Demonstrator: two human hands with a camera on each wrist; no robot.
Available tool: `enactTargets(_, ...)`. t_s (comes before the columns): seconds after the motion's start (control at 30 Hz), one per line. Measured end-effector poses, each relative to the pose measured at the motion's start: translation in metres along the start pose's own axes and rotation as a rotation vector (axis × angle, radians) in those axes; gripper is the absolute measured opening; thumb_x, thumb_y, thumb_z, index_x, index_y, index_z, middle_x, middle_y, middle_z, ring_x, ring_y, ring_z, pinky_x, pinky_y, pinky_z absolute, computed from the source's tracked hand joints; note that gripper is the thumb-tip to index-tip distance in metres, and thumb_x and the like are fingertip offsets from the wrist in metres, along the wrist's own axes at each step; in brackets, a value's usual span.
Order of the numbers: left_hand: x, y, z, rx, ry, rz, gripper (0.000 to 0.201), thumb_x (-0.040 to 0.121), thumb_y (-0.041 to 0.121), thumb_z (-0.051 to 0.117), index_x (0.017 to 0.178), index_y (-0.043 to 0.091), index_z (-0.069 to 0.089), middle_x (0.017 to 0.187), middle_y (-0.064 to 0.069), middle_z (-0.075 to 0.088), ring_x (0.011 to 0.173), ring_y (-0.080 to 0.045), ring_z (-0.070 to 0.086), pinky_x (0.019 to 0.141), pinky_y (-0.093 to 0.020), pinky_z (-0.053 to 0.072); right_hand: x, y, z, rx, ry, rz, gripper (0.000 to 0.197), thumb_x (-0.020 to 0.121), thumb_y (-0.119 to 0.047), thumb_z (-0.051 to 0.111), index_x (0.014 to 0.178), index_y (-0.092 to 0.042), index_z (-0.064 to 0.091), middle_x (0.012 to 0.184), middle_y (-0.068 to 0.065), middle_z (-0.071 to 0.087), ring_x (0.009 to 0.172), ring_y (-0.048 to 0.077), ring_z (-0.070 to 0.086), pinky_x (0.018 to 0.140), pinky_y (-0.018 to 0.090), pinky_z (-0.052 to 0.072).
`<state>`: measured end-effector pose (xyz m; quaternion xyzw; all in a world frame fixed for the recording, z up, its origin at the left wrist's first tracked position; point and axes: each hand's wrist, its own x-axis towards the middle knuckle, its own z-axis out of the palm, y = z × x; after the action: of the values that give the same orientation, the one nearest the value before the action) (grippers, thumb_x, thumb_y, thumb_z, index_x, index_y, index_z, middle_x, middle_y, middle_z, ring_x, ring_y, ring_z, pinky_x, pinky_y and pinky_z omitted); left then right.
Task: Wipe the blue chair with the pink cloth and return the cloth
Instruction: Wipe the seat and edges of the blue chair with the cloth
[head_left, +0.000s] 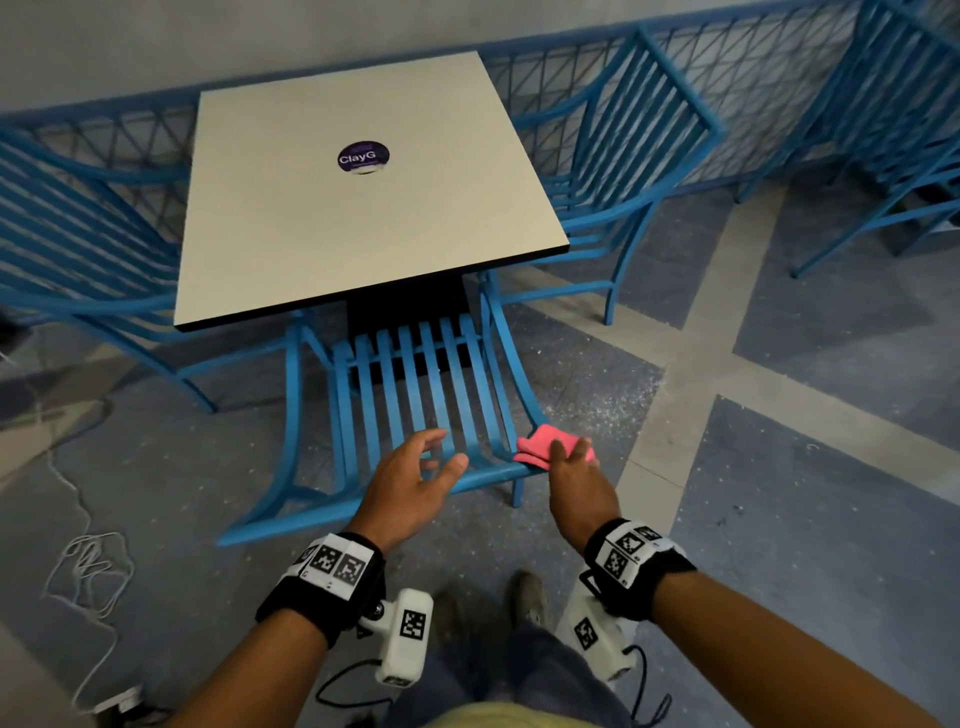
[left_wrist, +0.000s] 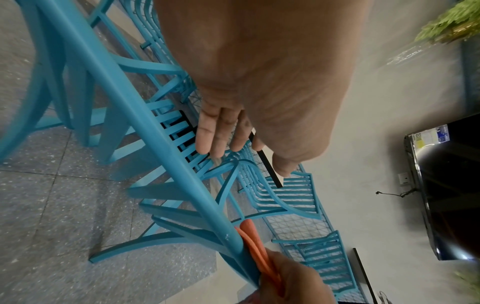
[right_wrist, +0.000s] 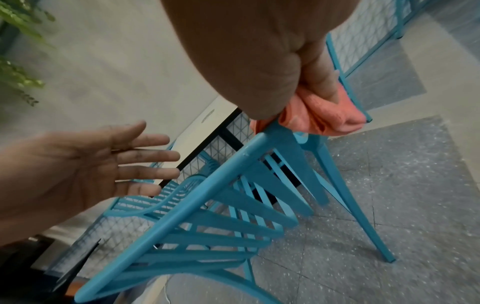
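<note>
1. Head view: I'm standing behind a blue chair, looking down on its slatted back & seat. The chair is pushed part-way under a square pale table.
2. My right hand is at the right end of the chair's top rail, w/ the pink cloth bunched under it. The cloth sits on the rail's right corner, folded into a thick wad, & sticks out past my fingertips toward the table.
3. Right wrist view: my right thumb presses down on the cloth while the rest of the hand curls round it from the other side, so the cloth is pinched against the rail. It looks more orange-pink here.
4. My left hand is over the middle of the top rail, fingers spread & nearly straight, holding nothing. Can't tell if it touches the rail; in the left wrist view the fingers appear clear of the slats.
5. Left wrist view: the cloth shows at the far end of the rail, tucked in my right hand.
6. Around: more blue chairs L & R of the table, a round purple sticker on the tabletop, a blue lattice fence behind, speckled grey floor.
</note>
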<state>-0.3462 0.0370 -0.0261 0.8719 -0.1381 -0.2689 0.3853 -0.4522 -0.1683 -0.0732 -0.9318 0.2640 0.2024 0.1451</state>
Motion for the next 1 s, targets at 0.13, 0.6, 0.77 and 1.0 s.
enactTargets(0.13,-0.006,-0.011,-0.009,-0.01,0.01,-0.024,0.052,0.093,0.054,0.063,0.138,0.03,0.054,0.137,0.009,0.059,0.116,-0.009,0.061,0.094,-0.03,0.05,-0.003,-0.022,0.012,-0.052,-0.004,0.016,0.058,0.101,-0.003,0.034,0.154,0.002,0.011,0.154,0.042,0.013,0.134,0.055,0.04,0.099,0.05,0.048)
enactTargets(0.6,-0.017,-0.034,-0.022,-0.035,0.061,-0.037,0.042,0.098,0.034,0.063,0.138,0.024,0.056,0.137,0.005,0.061,0.118,-0.01,0.061,0.096,-0.03,0.052,-0.029,-0.114,0.029,0.174,-0.115,-0.293,0.058,0.094,0.006,0.042,0.149,-0.005,0.03,0.153,0.034,0.025,0.107,0.047,0.061,0.086,0.049,0.052)
enactTargets(0.77,-0.016,-0.038,-0.032,0.053,0.027,0.051,0.054,0.085,0.025,0.076,0.135,0.035,0.057,0.138,0.01,0.059,0.128,-0.012,0.052,0.107,-0.038,0.044,-0.035,-0.1,0.0,0.37,-0.095,-0.627,0.036,0.093,0.0,0.053,0.121,-0.021,0.061,0.087,0.002,0.072,0.075,0.015,0.069,0.071,0.028,0.054)
enactTargets(1.0,-0.017,-0.028,-0.027,0.131,-0.02,0.153,0.063,0.074,0.022,0.071,0.132,0.039,0.054,0.139,0.013,0.057,0.132,-0.013,0.049,0.111,-0.052,0.042,-0.025,-0.064,-0.016,-0.036,0.115,-0.372,0.028,0.098,-0.011,0.052,0.126,-0.012,0.052,0.116,0.011,0.063,0.092,0.028,0.069,0.076,0.04,0.057)
